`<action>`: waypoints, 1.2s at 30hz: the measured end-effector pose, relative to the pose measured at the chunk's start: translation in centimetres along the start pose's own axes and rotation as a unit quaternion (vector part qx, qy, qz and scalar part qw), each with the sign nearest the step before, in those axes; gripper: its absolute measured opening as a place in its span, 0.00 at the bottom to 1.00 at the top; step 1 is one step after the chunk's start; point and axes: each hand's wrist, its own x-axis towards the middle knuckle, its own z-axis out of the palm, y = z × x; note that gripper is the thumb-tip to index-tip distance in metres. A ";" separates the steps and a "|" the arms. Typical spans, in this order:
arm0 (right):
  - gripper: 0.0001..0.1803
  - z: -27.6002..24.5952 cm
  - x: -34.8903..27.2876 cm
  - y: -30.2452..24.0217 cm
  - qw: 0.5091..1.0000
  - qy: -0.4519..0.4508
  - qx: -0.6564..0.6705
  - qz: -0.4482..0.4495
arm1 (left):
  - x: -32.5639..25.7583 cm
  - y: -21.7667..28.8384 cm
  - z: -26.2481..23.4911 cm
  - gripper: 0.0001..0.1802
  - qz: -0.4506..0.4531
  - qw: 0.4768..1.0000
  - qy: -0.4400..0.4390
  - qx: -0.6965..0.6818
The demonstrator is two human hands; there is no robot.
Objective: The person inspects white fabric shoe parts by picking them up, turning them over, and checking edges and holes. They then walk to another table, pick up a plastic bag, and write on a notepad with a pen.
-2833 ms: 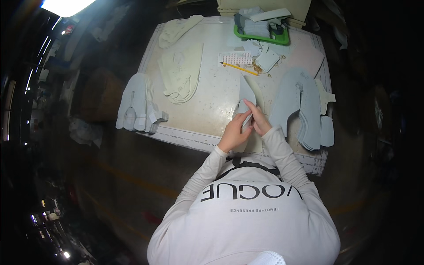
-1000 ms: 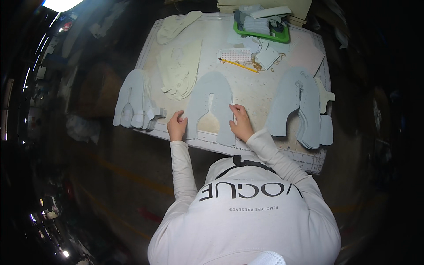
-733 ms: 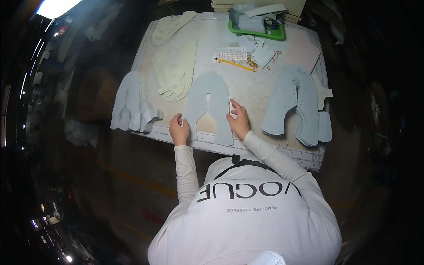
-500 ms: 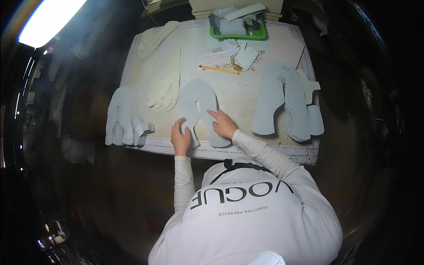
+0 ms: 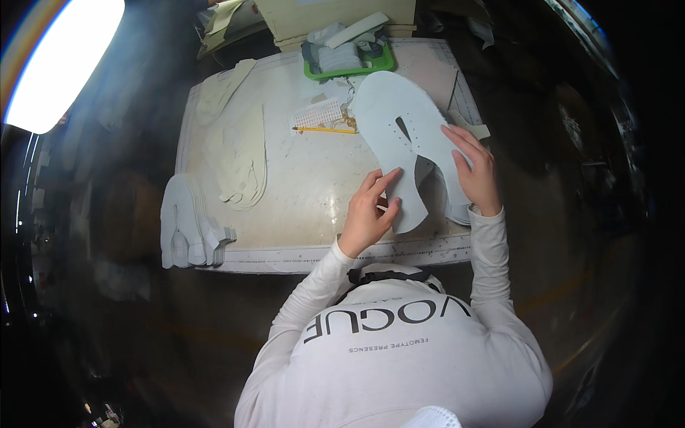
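Note:
A pale blue-grey, U-shaped shoe upper piece (image 5: pixel 399 96) with a slot and small punched holes is lifted at the right side of the table. My left hand (image 5: pixel 369 212) grips its left leg near the inner end, fingertips on the top face. On the outer edge of the right leg, my right hand (image 5: pixel 477 170) holds it with fingers spread over the surface. Beneath it lies a stack of matching upper pieces (image 5: pixel 459 215), mostly hidden by the held one.
Another stack of grey upper pieces (image 5: pixel 182 207) lies at the table's left edge. Cream cut pieces (image 5: pixel 242 157) lie behind it. A yellow pencil (image 5: pixel 325 130), a printed card (image 5: pixel 317 113) and a green tray (image 5: pixel 390 63) of grey parts are farther back. A pink sheet (image 5: pixel 434 80) lies at back right.
The upper piece has been raised from the table's middle and carried right, over the right stack. Both hands moved with it. The view has shifted slightly.

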 end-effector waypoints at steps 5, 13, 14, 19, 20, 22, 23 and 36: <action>0.28 1.3 -6.2 8.9 0.974 0.001 0.133 0.182 | 2.8 -3.8 2.8 0.25 -0.016 0.998 -0.064 -0.005; 0.26 2.1 -8.5 12.1 0.978 -0.018 -0.024 0.205 | 3.2 -9.4 -1.3 0.23 0.078 0.979 0.064 0.177; 0.25 2.2 -8.1 11.3 0.974 -0.005 -0.074 0.215 | 3.7 -10.5 -3.3 0.24 0.123 0.955 0.117 0.242; 0.23 2.6 -6.1 6.9 0.982 0.079 -0.134 0.106 | 3.4 -17.6 -15.2 0.43 -0.085 0.806 0.257 0.526; 0.22 3.1 -5.7 5.9 0.986 0.062 -0.114 0.104 | 2.8 -18.8 -16.9 0.48 -0.171 0.758 0.255 0.576; 0.21 4.3 -5.0 4.2 0.992 0.038 -0.052 0.104 | 1.7 -20.7 -19.1 0.51 -0.201 0.771 0.254 0.548; 0.21 5.2 -4.7 3.4 0.994 0.025 -0.049 0.096 | 1.2 -21.3 -19.8 0.50 -0.176 0.781 0.251 0.544; 0.12 14.1 -5.5 0.2 0.993 -0.061 -0.093 -0.036 | 0.9 -18.5 -24.7 0.22 -0.126 0.798 0.253 0.532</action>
